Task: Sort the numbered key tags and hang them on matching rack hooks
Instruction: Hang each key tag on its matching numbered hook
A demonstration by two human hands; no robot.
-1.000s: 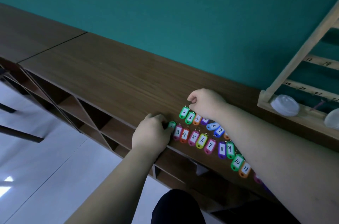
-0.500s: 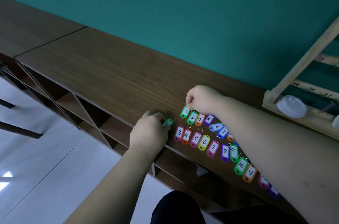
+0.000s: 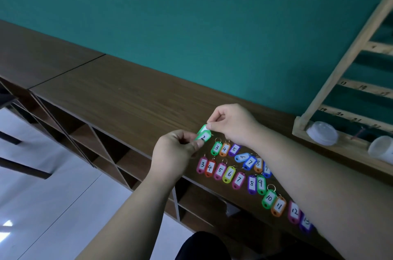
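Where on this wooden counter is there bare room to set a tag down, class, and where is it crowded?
Free: the wide stretch of brown wooden counter left of the left hand, from the teal wall to the front edge. Crowded: the two rows of coloured numbered key tags along the front edge by the right hand.

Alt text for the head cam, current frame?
Both hands hold a green tag numbered 2 above a wooden countertop: the left hand pinches its lower end, the right hand its top. Two rows of numbered colored tags lie on the countertop, and a wooden rack stands against the teal wall at right.
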